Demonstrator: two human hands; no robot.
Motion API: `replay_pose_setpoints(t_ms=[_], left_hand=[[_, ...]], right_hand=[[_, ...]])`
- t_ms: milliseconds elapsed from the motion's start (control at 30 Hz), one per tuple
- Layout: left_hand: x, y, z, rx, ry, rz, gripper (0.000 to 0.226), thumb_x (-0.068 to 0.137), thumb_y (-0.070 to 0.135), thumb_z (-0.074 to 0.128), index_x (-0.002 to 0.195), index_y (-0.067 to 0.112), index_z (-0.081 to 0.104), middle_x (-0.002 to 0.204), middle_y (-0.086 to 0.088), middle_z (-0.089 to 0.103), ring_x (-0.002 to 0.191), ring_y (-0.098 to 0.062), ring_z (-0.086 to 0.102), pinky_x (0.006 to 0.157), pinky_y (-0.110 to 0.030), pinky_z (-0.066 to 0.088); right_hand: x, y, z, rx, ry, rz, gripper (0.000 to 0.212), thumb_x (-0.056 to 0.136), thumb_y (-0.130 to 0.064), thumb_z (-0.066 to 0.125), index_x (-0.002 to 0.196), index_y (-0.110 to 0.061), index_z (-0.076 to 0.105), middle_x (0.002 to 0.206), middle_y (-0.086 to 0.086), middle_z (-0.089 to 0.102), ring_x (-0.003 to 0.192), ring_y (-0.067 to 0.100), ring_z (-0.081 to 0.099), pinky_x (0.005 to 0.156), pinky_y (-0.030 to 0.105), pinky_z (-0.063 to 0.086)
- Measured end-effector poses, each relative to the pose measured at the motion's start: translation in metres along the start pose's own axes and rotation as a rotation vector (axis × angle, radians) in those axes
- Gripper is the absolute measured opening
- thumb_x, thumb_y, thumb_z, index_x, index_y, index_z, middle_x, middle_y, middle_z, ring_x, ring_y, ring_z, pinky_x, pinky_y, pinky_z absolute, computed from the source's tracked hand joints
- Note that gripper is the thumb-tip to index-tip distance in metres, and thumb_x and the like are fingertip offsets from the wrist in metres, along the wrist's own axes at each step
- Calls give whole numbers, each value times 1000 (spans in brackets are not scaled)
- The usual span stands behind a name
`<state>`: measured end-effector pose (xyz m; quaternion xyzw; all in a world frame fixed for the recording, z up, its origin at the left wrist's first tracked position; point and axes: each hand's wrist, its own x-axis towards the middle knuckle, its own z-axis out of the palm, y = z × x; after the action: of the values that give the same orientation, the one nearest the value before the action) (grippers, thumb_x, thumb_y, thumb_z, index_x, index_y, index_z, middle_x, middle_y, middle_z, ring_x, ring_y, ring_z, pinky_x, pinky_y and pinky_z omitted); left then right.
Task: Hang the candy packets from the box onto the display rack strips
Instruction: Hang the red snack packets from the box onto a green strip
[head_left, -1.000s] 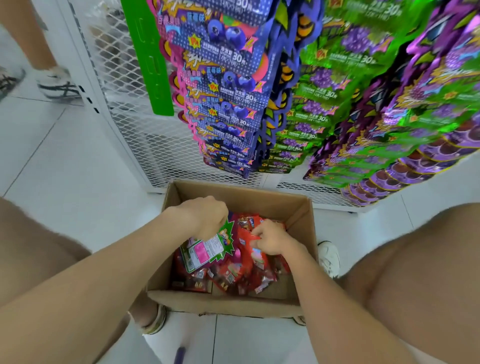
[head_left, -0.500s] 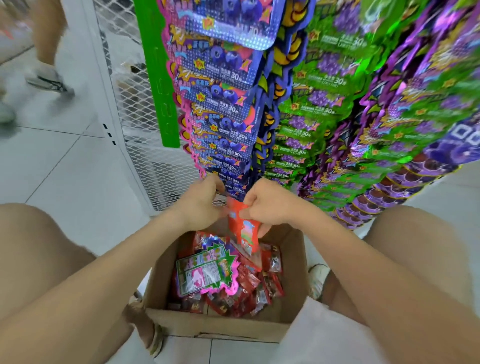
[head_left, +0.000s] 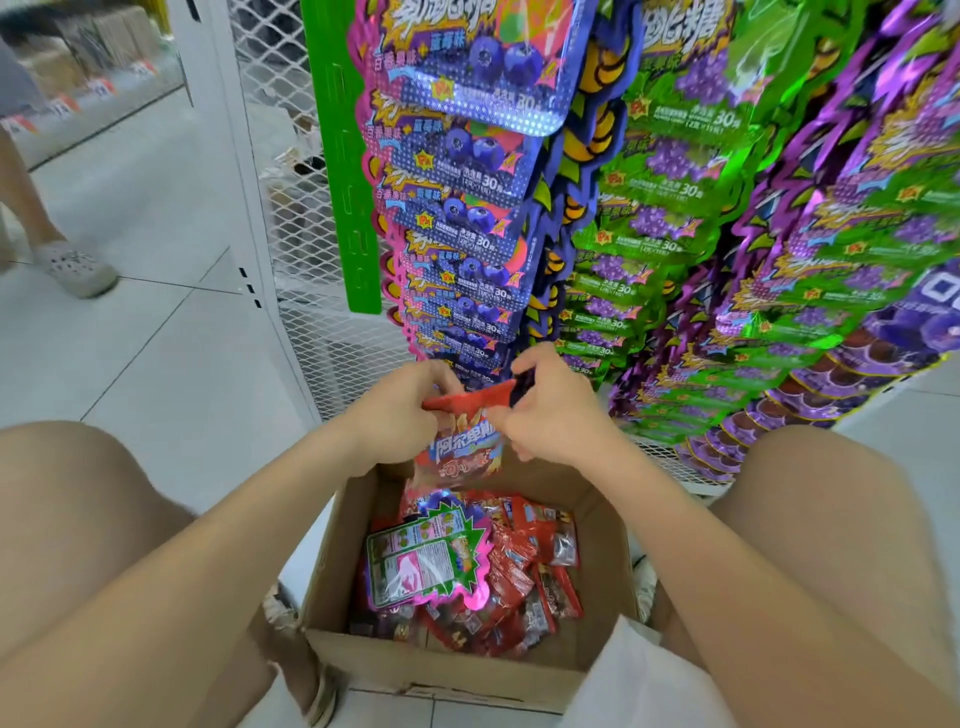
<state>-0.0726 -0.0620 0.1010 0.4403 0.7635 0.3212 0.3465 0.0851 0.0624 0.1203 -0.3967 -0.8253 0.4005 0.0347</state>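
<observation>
A red candy packet (head_left: 462, 447) hangs above the cardboard box (head_left: 441, 670). My left hand (head_left: 400, 415) pinches its top left edge and my right hand (head_left: 550, 415) pinches its top right edge. The packet's top sits just below the lowest blue-and-pink packets (head_left: 457, 322) on the display strip. Inside the box lie several red packets (head_left: 519, 587) and one green-and-pink packet (head_left: 421, 561) face down. Green and purple packets (head_left: 675, 249) fill the strips to the right.
A bare green strip (head_left: 343, 156) hangs left of the blue packets, against the white mesh rack (head_left: 291, 218). Another person's leg and shoe (head_left: 72, 265) stand on the tiled floor at left. My knees flank the box.
Both hands left the box, lifting a red packet up to the bottom of the blue-packet strip. The green-and-pink packet was let go and lies in the box.
</observation>
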Motion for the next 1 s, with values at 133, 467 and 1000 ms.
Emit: replay_pose_setpoints(t_ms=[133,467,1000], left_hand=[[2,8,-14,4,25,-40,18,93,-7,67,98,10,68,80,-6,67,60,-3,58,54,-16,44],[65,-5,-63,-181,1008,-39,57,87,27,85,125,5,49,125,-12,53,110,-22,53,86,-26,39],[27,-28,-80,-211,573,8,17,84,31,89,93,18,83,78,-2,78,57,-8,64,58,-26,52]], right_hand=[[3,0,4,-167,-67,-73,25,96,-41,72,96,-16,71,65,-4,51,58,13,47,56,28,35],[19,-13,38,-416,15,-198,35,90,-35,75,69,-17,55,68,5,53,69,31,58,62,38,50],[10,-76,19,-266,-173,-269,25,101,-20,60,124,-21,73,92,1,71,56,0,58,62,26,46]])
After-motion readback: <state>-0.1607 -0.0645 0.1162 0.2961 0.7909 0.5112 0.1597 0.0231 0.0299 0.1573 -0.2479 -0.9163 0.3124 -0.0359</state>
